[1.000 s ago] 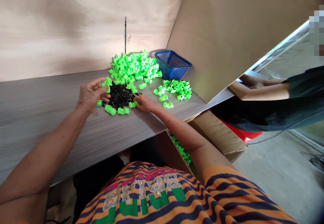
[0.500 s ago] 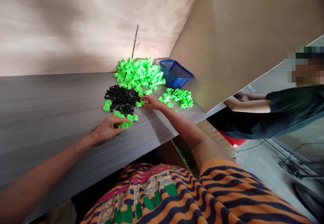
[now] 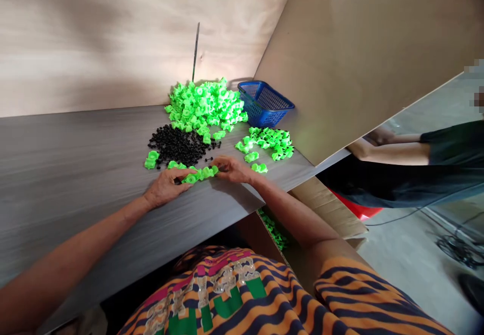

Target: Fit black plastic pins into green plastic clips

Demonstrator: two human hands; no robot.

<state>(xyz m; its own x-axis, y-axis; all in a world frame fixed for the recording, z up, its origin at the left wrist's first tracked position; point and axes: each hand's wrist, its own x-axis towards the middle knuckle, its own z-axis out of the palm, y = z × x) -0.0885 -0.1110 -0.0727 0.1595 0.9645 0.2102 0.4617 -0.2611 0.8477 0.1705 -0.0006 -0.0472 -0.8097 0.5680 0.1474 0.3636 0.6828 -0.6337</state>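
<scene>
Head view: a short row of green pieces [image 3: 199,174] lies on the tabletop [image 3: 75,163], its long axis running left to right between the two hands. The left hand [image 3: 166,187] rests at the row's left end, fingers curled onto the nearest piece; the right hand [image 3: 231,168] pinches the right end. Both touch the row, neither clearly nearer. Just beyond the row sits the black heap [image 3: 180,146], farther back the big green pile [image 3: 204,105], a smaller green cluster [image 3: 270,142] to the right, and a blue basket [image 3: 264,104]. Another person's arm [image 3: 393,146] is well apart at right.
</scene>
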